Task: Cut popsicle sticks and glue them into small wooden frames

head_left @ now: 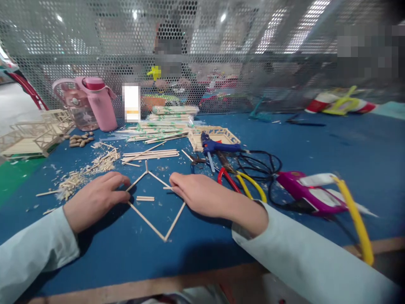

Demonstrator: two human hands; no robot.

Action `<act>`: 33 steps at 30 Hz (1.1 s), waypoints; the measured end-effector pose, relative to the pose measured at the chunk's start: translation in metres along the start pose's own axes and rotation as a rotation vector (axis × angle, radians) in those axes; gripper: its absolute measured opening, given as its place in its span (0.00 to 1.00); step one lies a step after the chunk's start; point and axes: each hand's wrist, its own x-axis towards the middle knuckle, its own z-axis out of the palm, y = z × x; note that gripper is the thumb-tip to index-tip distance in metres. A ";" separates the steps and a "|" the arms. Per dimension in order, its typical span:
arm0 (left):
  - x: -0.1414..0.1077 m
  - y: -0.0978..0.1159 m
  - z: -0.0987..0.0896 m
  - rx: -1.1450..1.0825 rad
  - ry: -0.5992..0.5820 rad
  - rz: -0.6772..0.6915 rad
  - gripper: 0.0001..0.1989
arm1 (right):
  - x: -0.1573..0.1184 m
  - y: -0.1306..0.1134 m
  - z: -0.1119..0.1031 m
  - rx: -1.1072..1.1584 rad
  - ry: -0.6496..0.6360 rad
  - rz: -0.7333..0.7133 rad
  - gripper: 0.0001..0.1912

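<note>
A four-sided frame of thin wooden sticks (147, 218) lies on the blue table. My left hand (98, 198) is closed at its left corner, with thumb and forefinger pinched at the stick ends. At the right corner, my right hand (202, 192) grips the frame; its fingers hide the joint. A short stick stands up at the far corner, and another short end pokes out beside my right fingertips. Inside the frame lie short stick pieces (145, 198), side by side and untouched. Longer loose sticks (152, 155) lie just beyond the far corner.
A blue glue gun (220, 145), red-and-yellow-handled pliers (230, 179) and a purple-and-white tool (311, 194) lie to the right among black cables. Stick scraps (72, 182), a pink bottle (103, 105), bagged sticks (171, 122) and wooden models (28, 137) stand around the left and back. Perforated metal mesh (126, 46) rises behind.
</note>
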 end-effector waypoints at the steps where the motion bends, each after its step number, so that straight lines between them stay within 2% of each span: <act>1: 0.000 -0.005 0.000 0.024 0.004 0.029 0.17 | -0.001 -0.002 0.000 0.005 -0.007 -0.006 0.07; 6: 0.002 -0.021 0.003 0.102 0.037 0.065 0.15 | -0.004 -0.009 -0.001 0.066 -0.071 -0.083 0.07; 11: 0.011 -0.026 0.009 0.076 0.092 -0.048 0.16 | -0.005 -0.010 0.000 0.095 -0.097 -0.148 0.08; 17: 0.028 -0.030 0.015 -0.061 0.121 -0.166 0.14 | -0.005 -0.015 0.007 0.131 -0.104 -0.225 0.06; 20: 0.036 -0.033 0.019 -0.110 0.123 -0.205 0.13 | -0.005 -0.017 0.009 0.169 -0.085 -0.249 0.06; 23: 0.037 -0.030 0.021 -0.039 0.192 -0.331 0.14 | -0.006 -0.014 0.007 0.264 -0.049 -0.254 0.06; 26: 0.029 -0.018 0.014 0.008 0.216 -0.470 0.15 | -0.004 -0.005 0.003 0.495 0.099 -0.220 0.05; 27: 0.025 -0.012 0.010 -0.032 0.189 -0.463 0.15 | -0.003 -0.001 0.002 0.600 0.161 -0.203 0.07; 28: 0.021 -0.005 0.006 -0.118 0.140 -0.393 0.14 | -0.001 0.001 0.002 0.707 0.215 -0.188 0.09; 29: 0.017 0.001 0.002 -0.238 0.067 -0.263 0.14 | 0.001 0.003 0.003 0.806 0.253 -0.171 0.10; 30: 0.014 0.007 -0.001 -0.366 -0.030 -0.111 0.13 | 0.003 0.004 0.003 0.893 0.270 -0.153 0.11; 31: 0.011 0.011 -0.004 -0.459 -0.105 -0.014 0.12 | 0.005 0.005 0.004 0.964 0.267 -0.132 0.10; 33: 0.008 0.016 -0.006 -0.530 -0.200 0.091 0.11 | 0.007 0.003 0.007 1.063 0.230 -0.100 0.07</act>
